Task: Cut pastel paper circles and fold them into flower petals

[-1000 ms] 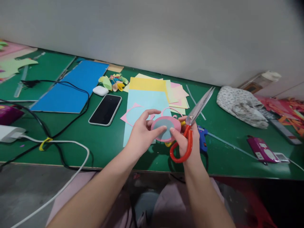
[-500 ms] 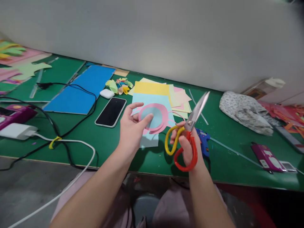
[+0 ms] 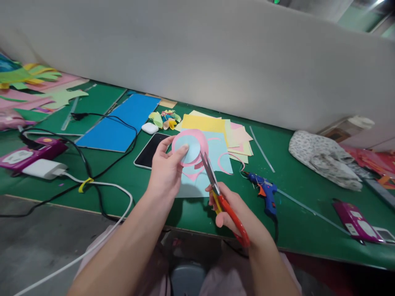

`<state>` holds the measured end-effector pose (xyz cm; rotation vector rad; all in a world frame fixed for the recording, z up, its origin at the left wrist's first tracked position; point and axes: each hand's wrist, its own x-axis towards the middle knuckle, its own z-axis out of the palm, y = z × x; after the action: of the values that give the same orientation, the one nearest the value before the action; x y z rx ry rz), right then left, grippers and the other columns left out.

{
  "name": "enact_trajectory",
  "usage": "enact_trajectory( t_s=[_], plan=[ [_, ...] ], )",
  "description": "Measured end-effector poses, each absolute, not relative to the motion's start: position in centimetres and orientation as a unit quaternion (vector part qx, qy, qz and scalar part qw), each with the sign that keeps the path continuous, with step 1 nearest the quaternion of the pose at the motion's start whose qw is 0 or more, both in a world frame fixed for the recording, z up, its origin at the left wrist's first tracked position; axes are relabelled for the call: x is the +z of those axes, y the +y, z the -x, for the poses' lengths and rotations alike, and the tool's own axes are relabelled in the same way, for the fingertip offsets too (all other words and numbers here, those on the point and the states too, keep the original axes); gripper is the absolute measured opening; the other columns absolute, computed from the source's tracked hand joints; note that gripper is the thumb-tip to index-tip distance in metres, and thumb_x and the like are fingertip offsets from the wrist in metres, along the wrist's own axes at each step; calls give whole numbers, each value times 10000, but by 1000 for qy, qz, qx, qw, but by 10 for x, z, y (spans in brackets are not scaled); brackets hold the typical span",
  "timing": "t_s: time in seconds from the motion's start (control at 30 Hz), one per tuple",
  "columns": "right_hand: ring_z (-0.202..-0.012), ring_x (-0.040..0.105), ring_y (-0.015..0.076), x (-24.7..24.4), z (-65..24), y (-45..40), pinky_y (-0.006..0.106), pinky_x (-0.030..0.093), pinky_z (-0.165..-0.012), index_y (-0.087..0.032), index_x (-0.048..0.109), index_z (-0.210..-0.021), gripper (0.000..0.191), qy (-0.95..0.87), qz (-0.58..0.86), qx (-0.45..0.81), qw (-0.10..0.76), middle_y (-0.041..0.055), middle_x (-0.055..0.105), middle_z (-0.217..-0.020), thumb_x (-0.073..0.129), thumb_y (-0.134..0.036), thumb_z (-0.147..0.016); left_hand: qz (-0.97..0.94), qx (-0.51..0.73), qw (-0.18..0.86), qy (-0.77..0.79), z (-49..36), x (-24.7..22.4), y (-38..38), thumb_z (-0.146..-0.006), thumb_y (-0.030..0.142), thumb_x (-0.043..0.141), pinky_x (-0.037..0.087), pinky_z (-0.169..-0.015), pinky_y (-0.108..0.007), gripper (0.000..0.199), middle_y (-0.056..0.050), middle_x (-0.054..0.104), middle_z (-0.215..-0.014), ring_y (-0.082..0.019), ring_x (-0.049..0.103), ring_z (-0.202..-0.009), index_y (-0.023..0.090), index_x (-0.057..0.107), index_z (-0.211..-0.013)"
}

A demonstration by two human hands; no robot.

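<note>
Between the thumb and fingers of my left hand (image 3: 168, 162) is a paper circle (image 3: 189, 147), light blue in the middle with a pink rim. My right hand (image 3: 230, 207) grips scissors (image 3: 213, 176) with one red and one yellow handle. Their blade tips reach the right edge of the pink rim; whether they bite into it I cannot tell. Under both hands lie light blue paper sheets (image 3: 191, 188). A thin curled pink paper strip (image 3: 222, 160) rests on the sheets, right of the circle.
A blue glue gun (image 3: 264, 190) lies to the right. A phone (image 3: 149, 153), a white case (image 3: 149, 128) and folded paper pieces (image 3: 166, 118) sit left of the papers. Cables (image 3: 101, 184) cross the table's left front edge. A patterned cloth (image 3: 321, 158) is at the far right.
The scissors have swung from upright, away from the paper, to the circle's right edge. My left hand has raised the circle slightly. The view has shifted a little.
</note>
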<state>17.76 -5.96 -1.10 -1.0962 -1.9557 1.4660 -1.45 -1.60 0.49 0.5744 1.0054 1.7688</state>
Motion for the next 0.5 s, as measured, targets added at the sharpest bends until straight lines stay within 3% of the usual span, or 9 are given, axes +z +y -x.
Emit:
enact_trajectory(
  t_s=[0.5],
  plan=[
    [-711, 466, 152, -11, -181, -60, 267, 400, -650, -236, 493, -1108, 758, -715, 405, 520, 233, 7, 528, -880, 520, -820, -625, -198, 739, 503, 402, 12, 9, -17, -590, 156, 808, 561, -636, -229, 440, 13, 691, -837, -118, 660, -683, 210, 558, -948]
  ],
)
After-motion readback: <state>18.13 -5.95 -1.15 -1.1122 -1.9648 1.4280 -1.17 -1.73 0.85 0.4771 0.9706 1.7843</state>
